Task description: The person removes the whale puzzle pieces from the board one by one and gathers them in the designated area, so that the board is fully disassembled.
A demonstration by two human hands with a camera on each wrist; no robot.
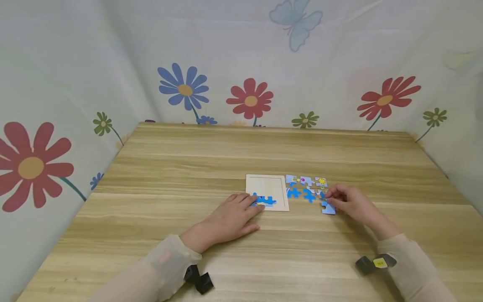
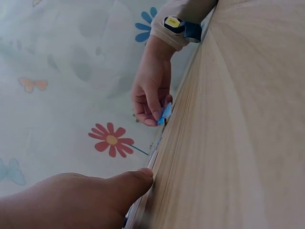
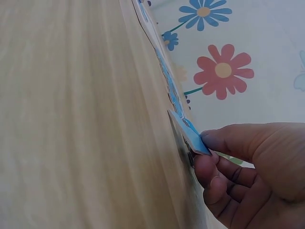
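A square wooden puzzle tray [image 1: 266,178] lies on the table, with blue and yellow jigsaw pieces [image 1: 268,200] along its near side. My left hand [image 1: 231,216] rests at the tray's near left corner, fingers extended and fingertips touching those pieces. My right hand [image 1: 352,203] pinches a light blue jigsaw piece [image 3: 190,136] between thumb and fingers. The right wrist view shows that piece tilted, one edge raised from the table. Beside the tray's right side lie several loose jigsaw pieces [image 1: 309,194], one bearing a yellow sun [image 1: 321,181].
The wood-grain table [image 1: 181,163] reaches back to a pale curtain [image 1: 226,37] printed with flowers and a butterfly. Black wrist devices [image 1: 199,280] sit on both sleeves, close to the tabletop.
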